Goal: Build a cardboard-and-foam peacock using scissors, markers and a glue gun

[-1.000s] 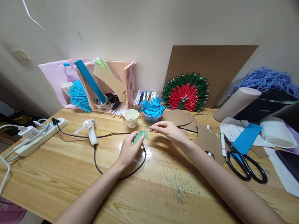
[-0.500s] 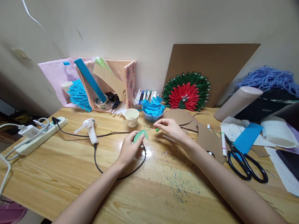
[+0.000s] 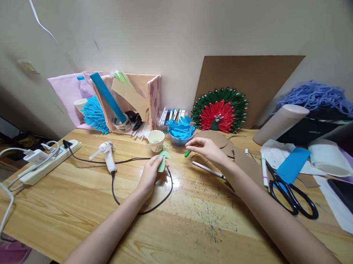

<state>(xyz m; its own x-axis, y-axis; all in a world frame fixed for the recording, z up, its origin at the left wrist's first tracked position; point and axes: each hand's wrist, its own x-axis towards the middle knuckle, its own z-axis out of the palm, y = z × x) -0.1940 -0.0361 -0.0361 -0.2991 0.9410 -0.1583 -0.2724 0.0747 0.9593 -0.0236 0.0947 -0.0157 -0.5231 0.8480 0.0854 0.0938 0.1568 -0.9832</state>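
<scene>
My left hand is closed on a green paper cutout, pinching it between thumb and fingers above the table. The cutout has a rounded body and a narrower notched end. My right hand hovers a short way to the right, its fingers loosely bent and apart. Just below its fingertips is a green marker cap, which appears to lie on the table. A white marker rests under the right hand. Beyond the left hand stands a paper cup.
A hot glue gun stands at left, its black cord looping under my left hand. A bowl of blue strips sits behind, near a red and green peacock craft. Black-handled scissors and cardboard pieces lie at right.
The green cutout has turned in my left hand and its thin stalks no longer show. My right hand has drawn up and right, leaving more of the cap and white marker in view.
</scene>
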